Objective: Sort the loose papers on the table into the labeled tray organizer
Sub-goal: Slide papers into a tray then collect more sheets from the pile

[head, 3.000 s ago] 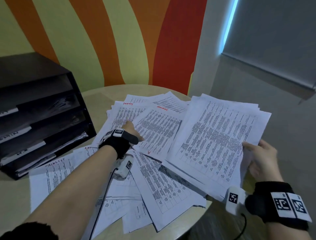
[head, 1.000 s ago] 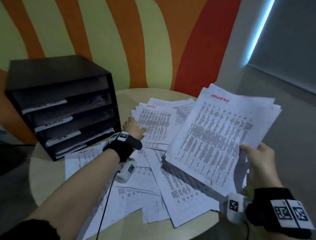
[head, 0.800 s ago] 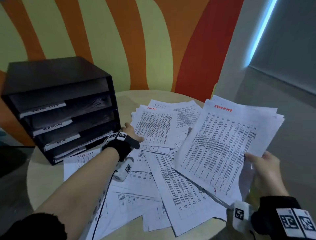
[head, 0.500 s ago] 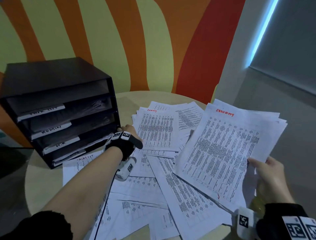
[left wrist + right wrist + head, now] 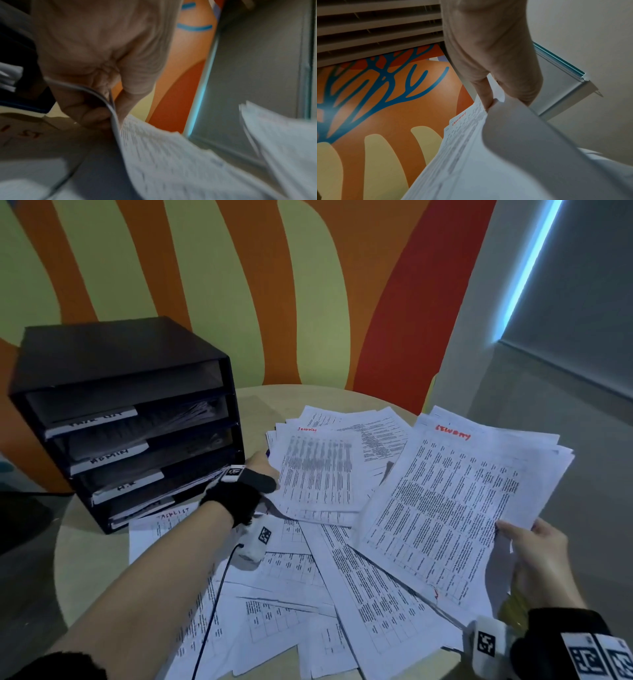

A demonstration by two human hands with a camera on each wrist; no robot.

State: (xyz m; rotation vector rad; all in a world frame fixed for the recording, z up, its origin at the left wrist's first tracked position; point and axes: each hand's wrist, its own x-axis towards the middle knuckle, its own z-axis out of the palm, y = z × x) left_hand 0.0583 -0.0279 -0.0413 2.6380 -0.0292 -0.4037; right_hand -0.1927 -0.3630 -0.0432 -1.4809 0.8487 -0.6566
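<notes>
**Both hands gripping paper at the bench**

The right hand [image 5: 537,559] grips a stack [image 5: 455,508] by its near right corner, thumb on top, fingers beneath. The stack is raised and tilted above the bench [image 5: 89,559], with a red handwritten word at its far edge. The right wrist view shows the fingers [image 5: 485,94] pinching the sheet edges.

The left hand [image 5: 255,470] pinches the left edge of a sheet [image 5: 315,470], also headed in red; the left wrist view shows that edge curling up between thumb and fingers [image 5: 92,112].

Loose papers [image 5: 308,587] lie fanned and overlapping on the bench, below and between both hands.

The organizer [image 5: 113,364] stands just left of the left hand. It is black, with four labeled trays; some hold papers. A sheet marked "TASKLIST" [image 5: 161,529] lies in front of it, under the left forearm.
</notes>
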